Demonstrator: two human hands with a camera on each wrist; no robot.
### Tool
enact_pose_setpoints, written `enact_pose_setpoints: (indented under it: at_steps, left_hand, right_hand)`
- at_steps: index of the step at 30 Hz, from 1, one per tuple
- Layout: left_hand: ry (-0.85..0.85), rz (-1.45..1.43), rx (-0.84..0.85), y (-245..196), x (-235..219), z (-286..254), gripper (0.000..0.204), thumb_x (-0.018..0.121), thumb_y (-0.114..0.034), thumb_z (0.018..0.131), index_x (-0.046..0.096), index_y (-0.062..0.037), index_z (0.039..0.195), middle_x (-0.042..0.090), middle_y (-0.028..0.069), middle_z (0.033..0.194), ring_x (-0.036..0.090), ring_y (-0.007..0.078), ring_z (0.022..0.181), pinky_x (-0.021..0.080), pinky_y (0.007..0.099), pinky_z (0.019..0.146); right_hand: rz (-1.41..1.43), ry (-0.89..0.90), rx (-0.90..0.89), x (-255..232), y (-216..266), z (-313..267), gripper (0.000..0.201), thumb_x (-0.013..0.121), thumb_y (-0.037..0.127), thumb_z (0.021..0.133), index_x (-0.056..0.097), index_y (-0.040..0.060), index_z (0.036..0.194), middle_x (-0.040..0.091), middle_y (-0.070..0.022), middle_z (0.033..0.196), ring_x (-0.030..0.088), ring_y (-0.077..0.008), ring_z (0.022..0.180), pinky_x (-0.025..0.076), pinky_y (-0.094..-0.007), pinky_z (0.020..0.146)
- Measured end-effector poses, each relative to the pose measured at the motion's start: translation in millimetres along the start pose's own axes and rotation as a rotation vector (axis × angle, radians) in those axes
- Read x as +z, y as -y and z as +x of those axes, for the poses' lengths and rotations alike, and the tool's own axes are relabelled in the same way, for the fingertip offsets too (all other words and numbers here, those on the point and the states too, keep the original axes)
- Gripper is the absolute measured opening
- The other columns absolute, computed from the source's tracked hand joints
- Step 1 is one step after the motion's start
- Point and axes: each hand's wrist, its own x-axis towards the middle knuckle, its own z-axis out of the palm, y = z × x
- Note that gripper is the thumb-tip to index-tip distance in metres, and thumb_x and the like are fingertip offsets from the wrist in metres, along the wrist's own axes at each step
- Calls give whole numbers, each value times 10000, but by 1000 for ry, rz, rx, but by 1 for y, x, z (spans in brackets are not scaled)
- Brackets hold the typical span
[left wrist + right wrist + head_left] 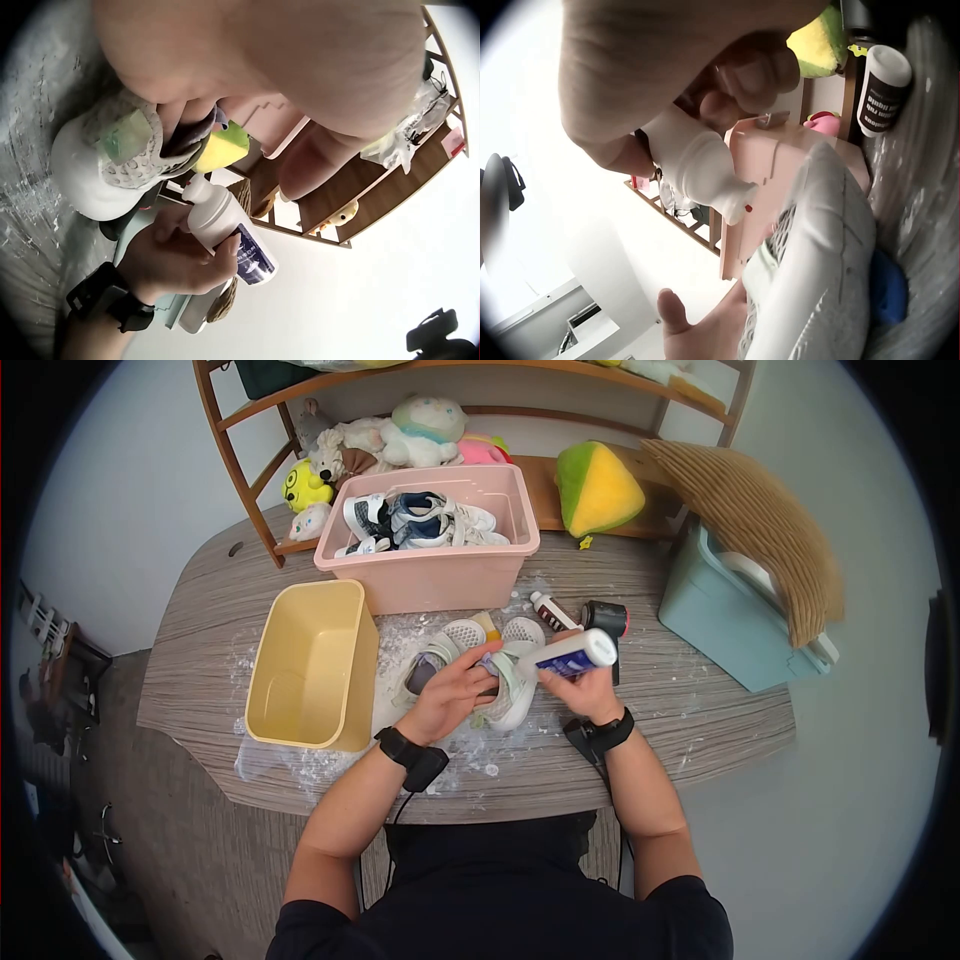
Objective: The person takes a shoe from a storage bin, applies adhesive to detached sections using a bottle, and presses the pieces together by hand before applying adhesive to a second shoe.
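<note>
My right hand [592,695] grips a white squeeze bottle [572,657] with a blue label, tilted so its narrow nozzle points at a light-coloured sneaker [515,695]. A small red spot shows at the nozzle tip in the right wrist view. The fingers of my left hand [445,700] reach into that sneaker's opening, and the thumb stands away from it. On the sneaker's toe, the left wrist view shows a pale green patch [126,137]. The matching sneaker [425,665] sits just left of it, partly behind my left hand.
A yellow bin [352,660] stands left; a pink bin [430,580] of shoes stands behind. Beyond the sneakers are a dark-labelled white bottle [553,610] and a black object with a red edge [607,618]. A light blue bin [710,615] stands right. White residue marks the table [700,710].
</note>
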Motion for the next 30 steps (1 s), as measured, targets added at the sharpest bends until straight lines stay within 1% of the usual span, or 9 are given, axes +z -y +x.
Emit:
enact_pose_setpoints:
  at_steps: [2, 6, 8, 13, 18, 20, 23, 27, 30]
  left_hand:
    - [14, 10, 1, -2, 0, 1, 875, 681, -287, 878, 248, -33, 1594, 455, 171, 1522, 478, 277, 1381, 374, 403, 1125]
    - [9, 51, 2, 1, 1, 1, 882, 682, -294, 874, 246, -31, 1594, 455, 168, 1523, 471, 274, 1388, 374, 399, 1126]
    - [-8, 15, 17, 0, 5, 2, 834, 670, -208, 879, 272, -59, 1596, 522, 107, 1432, 522, 191, 1284, 394, 324, 1064]
    - [6, 43, 23, 0, 0, 2, 815, 658, -172, 891, 267, -56, 1597, 514, 116, 1439, 508, 200, 1315, 403, 325, 1063]
    - [-15, 78, 18, 1, 4, 4, 879, 700, -259, 861, 264, -39, 1592, 475, 154, 1494, 482, 255, 1366, 397, 391, 1117]
    - [-17, 87, 18, 2, 3, 3, 882, 703, -254, 858, 265, -41, 1593, 480, 151, 1487, 482, 249, 1362, 402, 385, 1114]
    - [-8, 88, 30, 3, 1, 4, 879, 701, -244, 859, 264, -43, 1594, 481, 150, 1486, 482, 242, 1362, 406, 376, 1109]
    - [-16, 103, 26, 4, 0, 3, 877, 699, -235, 858, 264, -42, 1594, 477, 152, 1492, 479, 239, 1366, 410, 371, 1105]
    - [-9, 46, 47, 1, 6, 4, 810, 635, -75, 869, 265, -4, 1586, 496, 155, 1456, 494, 221, 1321, 352, 322, 1128]
  right_hand:
    - [-66, 67, -79, 7, -3, -1, 315, 841, 84, 752, 663, -20, 989, 701, -85, 929, 649, -118, 810, 548, -283, 750]
    - [-130, -82, 47, 5, 12, 8, 235, 828, 63, 754, 683, -12, 922, 679, -64, 817, 632, -127, 706, 519, -279, 654]
    - [-168, 21, -1, -3, 9, 6, 219, 827, 70, 744, 689, -15, 892, 682, -68, 786, 630, -128, 668, 520, -280, 629]
    - [-132, 117, -60, -3, 14, 9, 182, 822, 68, 731, 726, -12, 864, 681, -74, 763, 629, -138, 651, 508, -274, 611]
    - [-160, -57, 71, -3, 18, 10, 192, 827, 52, 734, 721, -11, 882, 681, -76, 799, 638, -140, 684, 511, -278, 629]
    - [-114, 144, -8, -10, 10, 5, 214, 843, 65, 722, 699, -11, 860, 677, -76, 811, 642, -142, 692, 511, -282, 628]
    - [-34, 194, -85, 2, 11, 2, 227, 844, 69, 712, 683, -8, 852, 681, -72, 804, 646, -143, 691, 514, -283, 630]
    - [-214, 8, 33, -4, 18, 10, 237, 838, 48, 689, 680, -18, 853, 680, -80, 774, 630, -143, 660, 509, -289, 616]
    - [-91, 77, 23, -9, 7, 3, 236, 834, 44, 683, 681, -22, 849, 674, -85, 762, 617, -139, 643, 504, -294, 606]
